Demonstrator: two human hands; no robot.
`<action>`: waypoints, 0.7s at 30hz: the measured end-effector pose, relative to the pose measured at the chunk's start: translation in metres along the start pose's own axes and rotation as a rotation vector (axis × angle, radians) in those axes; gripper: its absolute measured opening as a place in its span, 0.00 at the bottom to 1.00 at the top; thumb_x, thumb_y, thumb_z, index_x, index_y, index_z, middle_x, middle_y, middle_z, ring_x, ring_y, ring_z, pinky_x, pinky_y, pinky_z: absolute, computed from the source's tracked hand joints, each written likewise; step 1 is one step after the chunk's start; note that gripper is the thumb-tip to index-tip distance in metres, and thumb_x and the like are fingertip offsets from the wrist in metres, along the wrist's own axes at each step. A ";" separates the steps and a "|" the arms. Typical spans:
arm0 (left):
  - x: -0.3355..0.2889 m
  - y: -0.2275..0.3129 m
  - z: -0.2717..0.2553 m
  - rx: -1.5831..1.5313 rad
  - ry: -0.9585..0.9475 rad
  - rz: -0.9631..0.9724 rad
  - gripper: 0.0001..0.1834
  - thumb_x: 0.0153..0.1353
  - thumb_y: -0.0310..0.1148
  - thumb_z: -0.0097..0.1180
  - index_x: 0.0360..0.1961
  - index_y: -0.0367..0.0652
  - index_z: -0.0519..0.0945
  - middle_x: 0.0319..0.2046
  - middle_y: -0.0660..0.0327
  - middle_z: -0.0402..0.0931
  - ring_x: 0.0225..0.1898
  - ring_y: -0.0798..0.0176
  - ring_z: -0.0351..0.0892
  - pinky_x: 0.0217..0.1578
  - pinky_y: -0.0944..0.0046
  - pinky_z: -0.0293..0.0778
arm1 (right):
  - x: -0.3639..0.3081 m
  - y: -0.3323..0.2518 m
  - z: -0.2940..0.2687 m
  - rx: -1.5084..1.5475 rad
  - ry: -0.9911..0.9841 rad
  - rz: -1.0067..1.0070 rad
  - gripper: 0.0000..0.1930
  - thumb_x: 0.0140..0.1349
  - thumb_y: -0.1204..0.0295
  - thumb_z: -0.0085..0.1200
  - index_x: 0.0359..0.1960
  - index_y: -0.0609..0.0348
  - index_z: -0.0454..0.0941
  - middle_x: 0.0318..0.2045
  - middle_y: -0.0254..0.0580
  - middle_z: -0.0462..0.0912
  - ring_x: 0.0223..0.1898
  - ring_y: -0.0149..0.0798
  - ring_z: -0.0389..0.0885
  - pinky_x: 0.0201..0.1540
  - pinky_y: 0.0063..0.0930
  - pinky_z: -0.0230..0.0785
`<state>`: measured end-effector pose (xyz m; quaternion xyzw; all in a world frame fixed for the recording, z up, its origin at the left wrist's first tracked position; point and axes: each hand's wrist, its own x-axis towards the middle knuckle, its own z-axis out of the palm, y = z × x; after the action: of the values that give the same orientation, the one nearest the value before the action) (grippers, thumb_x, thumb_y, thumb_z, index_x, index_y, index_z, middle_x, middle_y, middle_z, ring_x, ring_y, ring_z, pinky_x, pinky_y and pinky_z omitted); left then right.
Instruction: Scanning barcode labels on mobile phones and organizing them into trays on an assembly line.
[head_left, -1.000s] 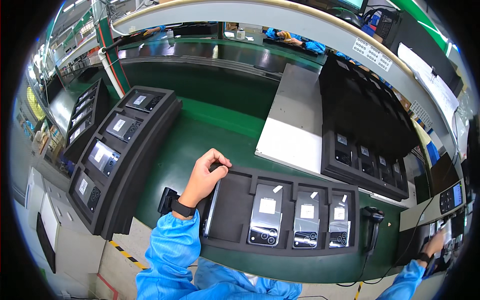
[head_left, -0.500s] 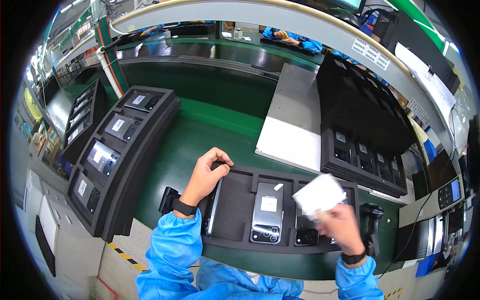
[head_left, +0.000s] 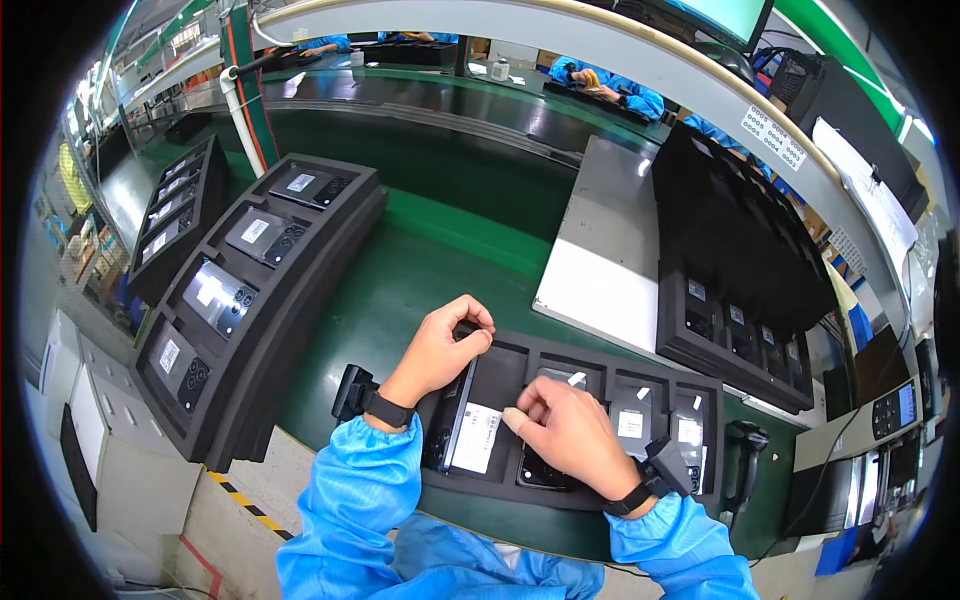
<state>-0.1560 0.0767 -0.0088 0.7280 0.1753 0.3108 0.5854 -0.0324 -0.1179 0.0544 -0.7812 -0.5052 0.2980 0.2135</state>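
Note:
A black foam tray point(head_left: 510, 352) holds several smartphones in its slots. My left hand point(head_left: 440, 345) is closed on the upper end of a smartphone point(head_left: 460, 415), tilted on its edge in the leftmost slot. With curled fingers, my right hand point(head_left: 572, 428) pinches the end of a white printed paper slip point(head_left: 475, 438) beside that phone. Under the right hand lies another phone point(head_left: 542, 470), mostly hidden. Further right, a phone with a white label point(head_left: 631, 425) and one at the tray's end point(head_left: 690, 430) lie with their backs up.
Stacked foam trays point(head_left: 290, 235) with phones stand at the left. A tall black tray stack point(head_left: 735, 240) rises at the back right beside a white board point(head_left: 600, 250). A handheld scanner point(head_left: 742, 460) lies right of the tray; a printer-like machine point(head_left: 890, 412) stands beyond.
My right hand has moved left across the tray, bringing the white slip down from the right slots to the leftmost phone. My left hand keeps its grip; the view has shifted slightly.

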 end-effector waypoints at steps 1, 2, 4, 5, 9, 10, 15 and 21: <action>0.000 0.000 0.001 -0.011 -0.004 0.003 0.07 0.59 0.25 0.56 0.39 0.37 0.78 0.38 0.62 0.80 0.41 0.71 0.78 0.45 0.68 0.75 | 0.001 0.001 0.004 -0.084 0.175 -0.246 0.17 0.62 0.60 0.62 0.43 0.61 0.82 0.34 0.52 0.85 0.38 0.55 0.82 0.44 0.43 0.74; 0.000 0.001 0.001 0.008 -0.001 0.011 0.07 0.59 0.25 0.56 0.39 0.37 0.78 0.38 0.62 0.80 0.40 0.71 0.78 0.45 0.68 0.75 | 0.001 0.001 0.009 -0.181 0.325 -0.454 0.19 0.63 0.61 0.61 0.50 0.62 0.81 0.42 0.53 0.85 0.46 0.55 0.81 0.51 0.43 0.73; 0.000 0.002 0.002 0.032 0.000 0.022 0.07 0.59 0.25 0.57 0.39 0.37 0.78 0.38 0.62 0.80 0.40 0.71 0.78 0.45 0.68 0.75 | -0.003 0.001 0.022 -0.152 0.176 -0.427 0.27 0.63 0.65 0.60 0.63 0.61 0.73 0.52 0.54 0.81 0.59 0.56 0.73 0.62 0.48 0.65; -0.001 0.002 0.002 0.033 0.001 0.017 0.07 0.59 0.25 0.57 0.39 0.37 0.78 0.37 0.63 0.80 0.40 0.71 0.78 0.45 0.67 0.75 | -0.006 0.000 0.029 -0.144 0.176 -0.455 0.28 0.63 0.66 0.59 0.64 0.61 0.72 0.53 0.54 0.80 0.60 0.57 0.72 0.63 0.49 0.64; -0.002 0.005 0.001 0.077 -0.004 0.002 0.10 0.58 0.27 0.60 0.41 0.37 0.79 0.40 0.60 0.80 0.43 0.66 0.79 0.48 0.65 0.75 | -0.012 0.002 0.035 -0.043 0.071 -0.406 0.30 0.62 0.70 0.57 0.69 0.57 0.68 0.59 0.57 0.77 0.65 0.59 0.68 0.67 0.50 0.60; -0.002 0.006 0.002 0.078 -0.007 0.003 0.10 0.58 0.27 0.60 0.41 0.37 0.79 0.40 0.60 0.80 0.43 0.66 0.79 0.48 0.65 0.75 | -0.014 0.004 0.033 0.037 0.058 -0.378 0.31 0.62 0.71 0.56 0.69 0.56 0.68 0.61 0.58 0.76 0.67 0.59 0.67 0.69 0.50 0.59; -0.008 0.013 0.013 0.686 0.071 0.121 0.26 0.54 0.44 0.68 0.51 0.41 0.79 0.60 0.48 0.69 0.62 0.46 0.70 0.63 0.50 0.65 | -0.041 0.042 -0.002 0.123 0.333 -0.357 0.31 0.60 0.72 0.59 0.67 0.56 0.70 0.68 0.57 0.69 0.69 0.58 0.66 0.72 0.47 0.58; -0.010 0.018 0.024 1.024 -0.017 0.119 0.35 0.53 0.52 0.68 0.58 0.43 0.77 0.65 0.46 0.65 0.68 0.41 0.61 0.67 0.43 0.58 | -0.119 0.129 -0.038 0.213 0.833 0.167 0.26 0.58 0.78 0.59 0.61 0.62 0.75 0.59 0.49 0.76 0.64 0.47 0.73 0.68 0.38 0.62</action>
<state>-0.1496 0.0478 0.0031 0.9326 0.2585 0.2118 0.1365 0.0417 -0.2799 0.0304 -0.8466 -0.2776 0.0242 0.4535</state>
